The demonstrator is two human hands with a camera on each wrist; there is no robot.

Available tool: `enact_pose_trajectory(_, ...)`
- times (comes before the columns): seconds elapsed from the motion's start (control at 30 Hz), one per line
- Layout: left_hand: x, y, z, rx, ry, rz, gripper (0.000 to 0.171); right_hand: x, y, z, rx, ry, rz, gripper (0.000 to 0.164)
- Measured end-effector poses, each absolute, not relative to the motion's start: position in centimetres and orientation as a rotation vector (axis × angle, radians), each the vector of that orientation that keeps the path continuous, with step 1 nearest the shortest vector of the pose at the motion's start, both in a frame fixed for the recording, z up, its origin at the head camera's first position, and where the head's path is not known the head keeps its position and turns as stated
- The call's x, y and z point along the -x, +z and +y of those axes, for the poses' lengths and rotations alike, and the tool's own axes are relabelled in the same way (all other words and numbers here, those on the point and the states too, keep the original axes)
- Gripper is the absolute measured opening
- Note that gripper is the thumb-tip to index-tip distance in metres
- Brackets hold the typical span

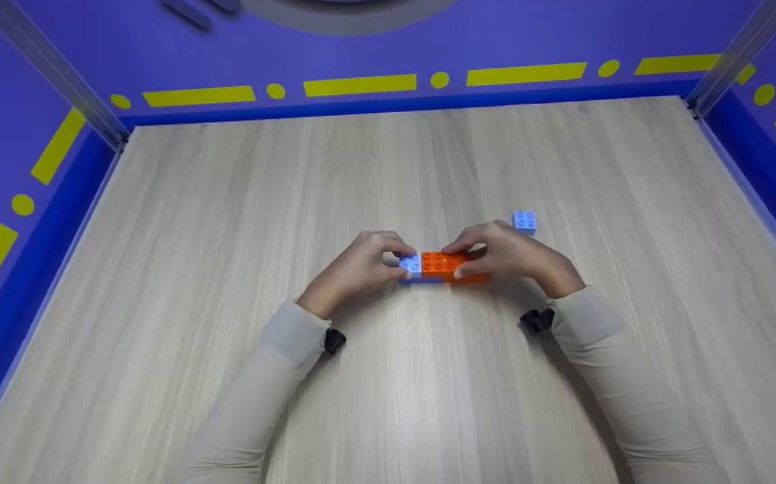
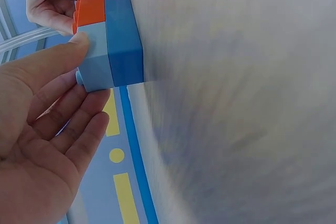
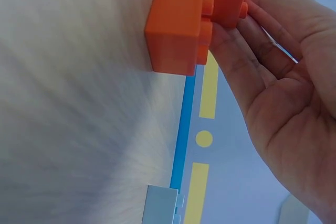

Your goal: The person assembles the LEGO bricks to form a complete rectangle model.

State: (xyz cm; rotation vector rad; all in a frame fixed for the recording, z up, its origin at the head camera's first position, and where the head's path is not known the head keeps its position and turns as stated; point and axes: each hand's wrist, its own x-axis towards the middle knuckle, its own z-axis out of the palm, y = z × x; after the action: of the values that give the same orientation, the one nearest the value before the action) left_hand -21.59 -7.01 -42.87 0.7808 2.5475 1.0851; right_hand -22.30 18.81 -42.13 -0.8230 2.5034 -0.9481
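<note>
Two layers of toy building bricks stand joined on the table in front of me. A light blue brick point(image 2: 97, 59) tops the left end, above a darker blue brick point(image 2: 125, 43). Beside it on the upper layer sits an orange brick point(image 1: 436, 262), with another orange brick point(image 3: 173, 35) below that reaches further right. My left hand point(image 1: 363, 267) pinches the light blue brick between thumb and fingers. With thumb and fingers, my right hand point(image 1: 512, 254) grips the upper orange brick, covering part of it.
A loose light blue brick point(image 1: 524, 221) with studs up lies just beyond my right hand. The wood-grain table point(image 1: 415, 390) is bordered by blue walls point(image 1: 361, 57) with yellow markings. Small black devices point(image 1: 335, 341) sit at both wrists.
</note>
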Motion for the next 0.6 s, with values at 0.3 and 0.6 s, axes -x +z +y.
enact_pose_trajectory(0.3,21.56,-42.83,-6.97,-0.756,1.106,2.534,0.029,22.28,-41.97,18.91,0.841,-0.967,2.493,0.037)
enact_pose_trajectory(0.6,21.52,-42.96,-7.09,-0.747,1.123,2.517,0.031,22.30,-41.82,18.71,0.858,-0.922,2.481,0.036)
